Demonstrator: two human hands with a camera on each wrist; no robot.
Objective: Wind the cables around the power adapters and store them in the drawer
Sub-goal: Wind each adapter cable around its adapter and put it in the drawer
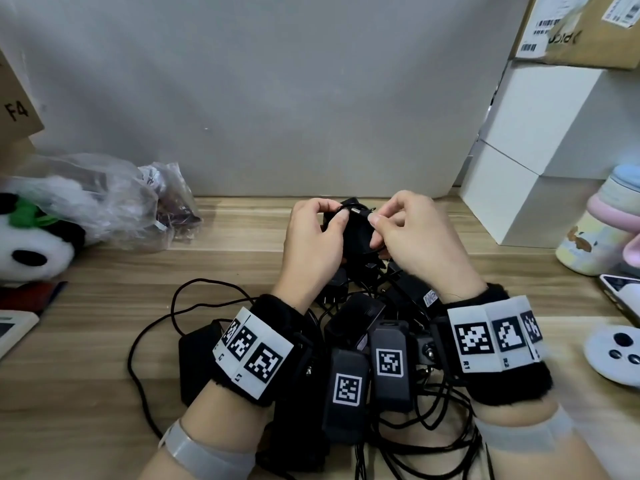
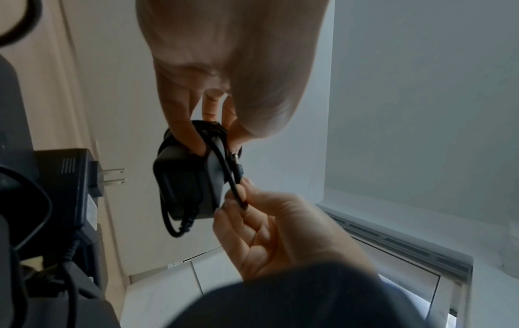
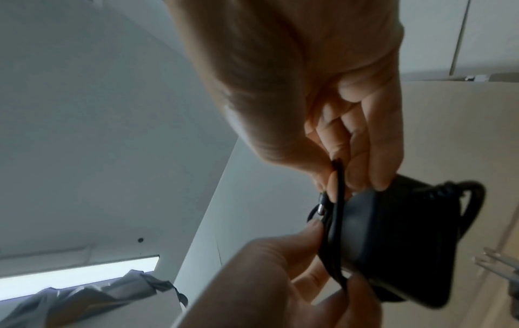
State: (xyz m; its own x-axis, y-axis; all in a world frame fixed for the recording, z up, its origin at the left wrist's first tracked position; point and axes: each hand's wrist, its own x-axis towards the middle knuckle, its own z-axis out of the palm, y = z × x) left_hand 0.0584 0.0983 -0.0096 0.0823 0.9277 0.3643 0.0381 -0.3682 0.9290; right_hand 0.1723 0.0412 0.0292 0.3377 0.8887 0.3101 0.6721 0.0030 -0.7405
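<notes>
Both hands are raised above the middle of the wooden tabletop, toward its far edge, working on one black power adapter. The left hand has its grip closed round the adapter's body, fingers curled over the turns of cable already wound about it. The right hand pinches the free end of that cable between thumb and fingertips, just beside the adapter; the small metal barrel plug at the cable's tip shows between the two hands. Beneath the wrists, near the front edge, lies a pile of other black adapters with loose cables trailing out to the left. At the left edge sit a panda plush and a crumpled clear plastic bag; at the right edge stand white boxes, a pastel bottle and a white game controller.
</notes>
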